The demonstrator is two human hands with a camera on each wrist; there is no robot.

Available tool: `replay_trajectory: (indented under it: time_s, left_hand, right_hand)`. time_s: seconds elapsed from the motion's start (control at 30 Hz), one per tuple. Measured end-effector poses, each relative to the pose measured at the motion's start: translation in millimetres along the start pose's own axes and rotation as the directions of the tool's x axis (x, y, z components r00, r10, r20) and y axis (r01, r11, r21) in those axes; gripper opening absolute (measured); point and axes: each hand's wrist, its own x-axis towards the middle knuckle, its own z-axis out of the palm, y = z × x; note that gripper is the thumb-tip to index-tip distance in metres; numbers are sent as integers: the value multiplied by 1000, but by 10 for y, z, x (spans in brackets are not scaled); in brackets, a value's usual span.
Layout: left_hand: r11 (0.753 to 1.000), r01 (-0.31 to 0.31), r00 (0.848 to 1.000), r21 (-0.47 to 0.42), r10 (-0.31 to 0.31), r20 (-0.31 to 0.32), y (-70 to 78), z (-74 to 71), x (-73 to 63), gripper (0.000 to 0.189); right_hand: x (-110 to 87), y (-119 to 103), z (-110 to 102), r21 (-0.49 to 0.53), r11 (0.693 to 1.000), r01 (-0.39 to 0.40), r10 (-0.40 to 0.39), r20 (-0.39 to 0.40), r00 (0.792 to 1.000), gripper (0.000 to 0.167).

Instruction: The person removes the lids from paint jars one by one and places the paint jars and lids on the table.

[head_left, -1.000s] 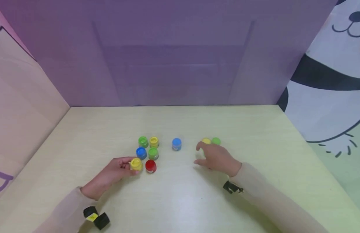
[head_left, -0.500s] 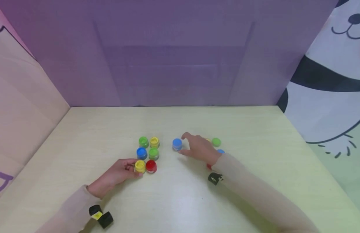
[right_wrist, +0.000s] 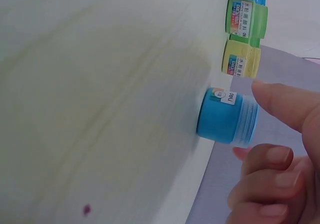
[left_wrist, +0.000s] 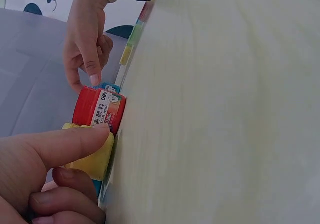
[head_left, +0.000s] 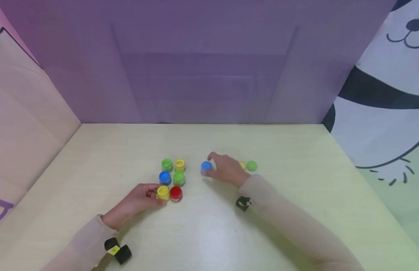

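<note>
My left hand [head_left: 138, 201] pinches a yellow paint jar [head_left: 163, 193] between thumb and fingers, low at the table. A red paint jar [head_left: 176, 194] stands right beside it, its label showing in the left wrist view. At mid-table a blue paint jar [head_left: 206, 166] with a clear ridged lid [right_wrist: 246, 120] stands upright. Around that lid my right hand [head_left: 228, 169] spreads thumb and forefinger. In the right wrist view the thumb [right_wrist: 280, 102] is just off the lid, and the forefinger is mostly hidden behind the jar.
Behind the held jar stand a blue jar [head_left: 164, 178], two green jars [head_left: 167, 165] and another yellow jar [head_left: 180, 165]. Right of my right hand are a green jar [head_left: 251, 165] and a partly covered yellow jar [head_left: 242, 165]. A purple panel [head_left: 202, 86] borders the table's back.
My left hand has slid the yellow jar right, up against the red one. My right hand has travelled left from the right-hand jars to the lone blue jar.
</note>
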Motion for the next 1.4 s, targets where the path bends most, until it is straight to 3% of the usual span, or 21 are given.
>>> replay_trajectory:
  time_s: [0.2,0.4,0.77,1.13,1.4]
  left_hand:
    - [999,40,999,34,-39,-24,16,3,14,50]
    - [998,29,999,63,-27,-33,19,-29,-12,56]
    - [985,44,997,170,-32,-71,104,-122,-122,49]
    - [986,-58,993,154,73,-91,200,-157,-184,44]
    - [988,-76,994,134,85,-63,302,-48,-213,40]
  right_hand:
    - [47,5,3,-2,1000,-16,16,-1,1000,48]
    - [73,3,20,15,999,-36,35,25,999,43]
    - [106,-6,63,-32,999,-16,16,14,1000,41]
    - [108,-19,69,-52,999,-12,12,10,1000,40]
    - [-2,-34,32,-71,997,6,-6,5,1000,41]
